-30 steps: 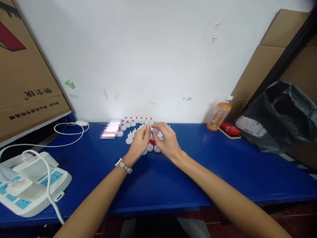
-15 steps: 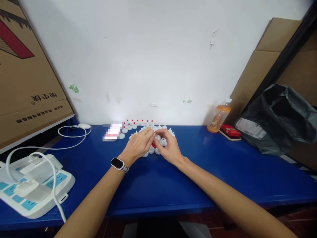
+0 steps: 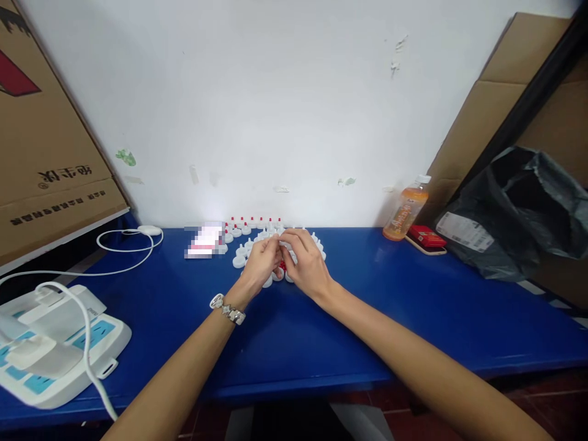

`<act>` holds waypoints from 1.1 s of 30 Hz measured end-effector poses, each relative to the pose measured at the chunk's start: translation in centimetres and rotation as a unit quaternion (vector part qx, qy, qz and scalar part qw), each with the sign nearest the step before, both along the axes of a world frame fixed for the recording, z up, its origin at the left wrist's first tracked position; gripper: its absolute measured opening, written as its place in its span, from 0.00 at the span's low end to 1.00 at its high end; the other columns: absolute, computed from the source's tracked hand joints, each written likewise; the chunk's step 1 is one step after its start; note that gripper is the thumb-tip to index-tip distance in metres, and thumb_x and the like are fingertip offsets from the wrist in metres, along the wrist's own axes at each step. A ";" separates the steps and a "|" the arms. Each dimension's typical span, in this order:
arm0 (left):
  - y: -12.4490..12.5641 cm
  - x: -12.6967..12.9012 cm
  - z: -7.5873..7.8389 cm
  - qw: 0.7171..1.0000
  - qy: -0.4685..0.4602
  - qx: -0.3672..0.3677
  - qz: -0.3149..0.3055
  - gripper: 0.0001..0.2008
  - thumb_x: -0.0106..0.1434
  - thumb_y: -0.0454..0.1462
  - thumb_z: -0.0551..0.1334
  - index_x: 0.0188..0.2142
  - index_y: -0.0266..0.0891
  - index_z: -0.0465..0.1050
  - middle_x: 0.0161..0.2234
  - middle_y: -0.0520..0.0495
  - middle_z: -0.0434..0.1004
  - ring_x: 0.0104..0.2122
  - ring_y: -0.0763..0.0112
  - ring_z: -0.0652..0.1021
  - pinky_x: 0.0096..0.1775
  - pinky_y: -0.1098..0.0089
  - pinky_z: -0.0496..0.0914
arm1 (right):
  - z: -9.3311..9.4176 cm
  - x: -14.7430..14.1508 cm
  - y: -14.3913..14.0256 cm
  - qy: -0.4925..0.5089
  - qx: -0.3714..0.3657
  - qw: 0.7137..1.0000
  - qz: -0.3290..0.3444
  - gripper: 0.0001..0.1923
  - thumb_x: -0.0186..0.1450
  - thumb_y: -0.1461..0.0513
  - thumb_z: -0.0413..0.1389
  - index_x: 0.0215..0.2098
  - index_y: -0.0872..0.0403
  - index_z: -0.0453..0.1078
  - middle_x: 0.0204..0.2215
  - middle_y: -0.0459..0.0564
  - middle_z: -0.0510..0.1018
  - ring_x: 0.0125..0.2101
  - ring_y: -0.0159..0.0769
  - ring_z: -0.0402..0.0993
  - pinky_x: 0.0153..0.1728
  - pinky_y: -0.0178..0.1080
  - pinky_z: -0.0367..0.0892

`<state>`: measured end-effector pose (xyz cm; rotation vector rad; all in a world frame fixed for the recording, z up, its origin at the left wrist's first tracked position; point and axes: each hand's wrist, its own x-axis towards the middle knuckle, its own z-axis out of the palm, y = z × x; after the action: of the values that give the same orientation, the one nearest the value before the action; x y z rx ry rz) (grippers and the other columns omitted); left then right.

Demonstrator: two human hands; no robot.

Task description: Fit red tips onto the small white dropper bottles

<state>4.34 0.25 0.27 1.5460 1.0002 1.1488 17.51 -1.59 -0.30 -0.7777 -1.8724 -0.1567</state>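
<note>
The left hand and right hand are brought together fingertip to fingertip over a cluster of white caps on the blue table; a small white piece appears pinched between them, though which hand grips it cannot be told. An orange drink bottle is noted at 2 o'clock from the hands, and a white charging station at 8 o'clock.

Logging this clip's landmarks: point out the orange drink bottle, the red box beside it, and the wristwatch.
orange drink bottle [image 3: 406, 215], head view, on the middle of its label.
red box [image 3: 425, 237], head view, on its top face.
wristwatch [image 3: 227, 309], head view, on the band at the left wrist.
</note>
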 end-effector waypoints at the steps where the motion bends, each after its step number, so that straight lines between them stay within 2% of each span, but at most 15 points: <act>1: -0.1 -0.2 0.1 1.000 0.025 0.018 0.004 0.22 0.70 0.51 0.47 0.24 0.42 0.54 0.17 0.59 0.50 0.14 0.77 0.61 0.19 0.72 0.63 | 0.0 0.0 0.0 0.011 -0.006 1.000 0.000 0.15 0.67 0.69 0.48 0.50 0.52 0.66 0.47 0.56 0.74 0.49 0.43 0.70 0.51 0.47 0.68; 3: -0.5 -0.8 0.5 0.987 0.121 0.104 0.018 0.21 0.71 0.50 0.45 0.27 0.41 0.58 0.19 0.57 0.55 0.17 0.75 0.64 0.21 0.72 0.62 | 0.0 0.2 -0.1 0.043 -0.034 0.998 0.003 0.12 0.67 0.68 0.50 0.48 0.52 0.67 0.44 0.55 0.75 0.47 0.42 0.71 0.49 0.45 0.69; 4: -0.7 -1.2 0.7 0.970 0.181 0.162 0.025 0.20 0.72 0.49 0.45 0.30 0.41 0.60 0.20 0.56 0.59 0.19 0.73 0.66 0.23 0.71 0.62 | 0.0 0.3 -0.1 0.061 -0.054 0.997 0.005 0.12 0.66 0.67 0.51 0.47 0.52 0.66 0.43 0.53 0.76 0.44 0.41 0.72 0.47 0.44 0.70; 7: -1.3 -2.4 1.6 0.894 0.331 0.301 0.028 0.14 0.74 0.44 0.45 0.37 0.41 0.62 0.32 0.50 0.69 0.28 0.70 0.71 0.29 0.70 0.62 | 0.0 0.7 -0.2 0.111 -0.118 0.987 0.025 0.15 0.64 0.65 0.55 0.49 0.52 0.65 0.39 0.50 0.77 0.36 0.36 0.74 0.39 0.39 0.71; 9: -1.3 -2.9 2.0 0.851 0.387 0.353 0.028 0.13 0.74 0.42 0.45 0.38 0.41 0.63 0.38 0.47 0.69 0.32 0.69 0.72 0.31 0.70 0.62 | 0.2 1.0 -0.3 0.128 -0.150 0.979 0.054 0.18 0.64 0.64 0.55 0.52 0.52 0.63 0.38 0.49 0.78 0.33 0.34 0.73 0.36 0.37 0.71; 10: -1.3 -3.0 2.1 0.840 0.397 0.369 0.025 0.13 0.74 0.41 0.45 0.37 0.41 0.63 0.38 0.47 0.68 0.33 0.69 0.71 0.31 0.70 0.62 | 0.3 1.2 -0.4 0.127 -0.160 0.976 0.071 0.19 0.64 0.64 0.55 0.53 0.52 0.62 0.38 0.48 0.78 0.33 0.34 0.74 0.36 0.37 0.71; 12: -1.2 -3.0 2.1 0.841 0.381 0.383 0.011 0.13 0.74 0.40 0.45 0.34 0.40 0.61 0.35 0.48 0.68 0.32 0.69 0.70 0.32 0.70 0.62 | 0.5 1.3 -0.5 0.108 -0.163 0.977 0.090 0.19 0.64 0.64 0.55 0.54 0.51 0.62 0.39 0.48 0.78 0.35 0.34 0.74 0.38 0.38 0.71; 15: -1.0 -2.4 1.6 0.882 0.296 0.366 0.000 0.14 0.73 0.39 0.46 0.30 0.41 0.58 0.29 0.51 0.65 0.28 0.71 0.67 0.32 0.69 0.60 | 0.8 1.2 -0.8 0.072 -0.105 0.990 0.064 0.15 0.65 0.66 0.54 0.51 0.51 0.65 0.42 0.50 0.77 0.40 0.37 0.75 0.43 0.41 0.71; 20: -0.8 -0.2 0.5 0.954 0.126 0.267 0.042 0.17 0.73 0.43 0.47 0.28 0.40 0.58 0.24 0.54 0.61 0.25 0.74 0.64 0.29 0.70 0.58 | 0.9 0.5 -0.8 0.069 -0.001 0.998 -0.003 0.13 0.67 0.68 0.50 0.48 0.51 0.66 0.42 0.53 0.76 0.46 0.41 0.72 0.47 0.45 0.70; 24: -0.6 0.5 0.3 0.982 0.040 0.175 0.052 0.21 0.71 0.47 0.48 0.23 0.41 0.54 0.20 0.56 0.53 0.21 0.75 0.58 0.25 0.70 0.55 | 0.9 0.3 -0.5 0.055 0.018 0.998 -0.006 0.13 0.67 0.69 0.49 0.48 0.51 0.66 0.43 0.54 0.75 0.47 0.42 0.71 0.48 0.46 0.70; 26: -0.5 0.0 0.5 0.978 0.076 0.178 0.075 0.24 0.71 0.48 0.49 0.21 0.41 0.51 0.18 0.56 0.50 0.20 0.75 0.56 0.25 0.69 0.54 | 0.8 0.3 -0.4 0.055 0.009 0.998 -0.012 0.12 0.67 0.69 0.50 0.47 0.51 0.67 0.42 0.54 0.75 0.47 0.42 0.71 0.48 0.46 0.70; 27: -0.6 -0.3 0.7 0.969 0.112 0.201 0.089 0.24 0.71 0.48 0.49 0.21 0.41 0.52 0.19 0.56 0.52 0.21 0.74 0.58 0.26 0.69 0.55 | 0.8 0.3 -0.4 0.060 0.001 0.998 -0.014 0.12 0.67 0.69 0.50 0.47 0.52 0.67 0.42 0.53 0.75 0.46 0.42 0.71 0.48 0.46 0.70; 30: -0.7 -1.5 1.4 0.918 0.233 0.305 0.097 0.16 0.71 0.45 0.52 0.28 0.40 0.60 0.26 0.52 0.64 0.29 0.69 0.67 0.33 0.67 0.61 | 0.6 0.2 -0.5 0.081 -0.028 0.996 -0.016 0.12 0.66 0.68 0.52 0.47 0.52 0.67 0.42 0.52 0.76 0.45 0.40 0.73 0.47 0.44 0.70; 33: -0.9 -2.3 2.0 0.872 0.299 0.385 0.051 0.11 0.72 0.40 0.50 0.32 0.41 0.62 0.31 0.48 0.68 0.36 0.65 0.68 0.39 0.65 0.63 | 0.5 0.0 -0.7 0.086 -0.048 0.995 -0.012 0.14 0.66 0.67 0.53 0.49 0.52 0.67 0.43 0.51 0.77 0.44 0.39 0.74 0.47 0.43 0.70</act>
<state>2.02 -0.64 2.25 2.6330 1.0773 1.2420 17.53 -2.25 0.21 -0.8526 -1.7174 -0.0148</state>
